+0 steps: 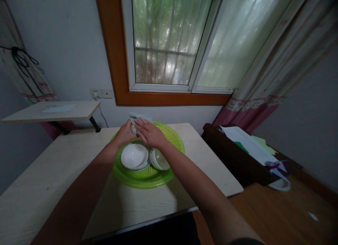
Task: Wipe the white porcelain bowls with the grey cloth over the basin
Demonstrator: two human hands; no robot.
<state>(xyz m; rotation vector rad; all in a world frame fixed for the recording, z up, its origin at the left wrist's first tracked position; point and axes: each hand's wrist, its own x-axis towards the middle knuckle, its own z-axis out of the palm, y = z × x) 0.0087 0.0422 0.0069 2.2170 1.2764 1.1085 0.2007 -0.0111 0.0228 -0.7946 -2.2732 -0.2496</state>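
Left hand (125,134) pinches white item (133,128) at its right; right hand (151,133) reaches across it, grip unclear. Pale cloth (142,116) just beyond, white bowl (134,155) nearer.

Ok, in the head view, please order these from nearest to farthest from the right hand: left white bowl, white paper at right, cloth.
1. Cloth: right at the right hand.
2. Left white bowl: on the green tray, nearer the person.
3. White paper: far right, beyond the table.
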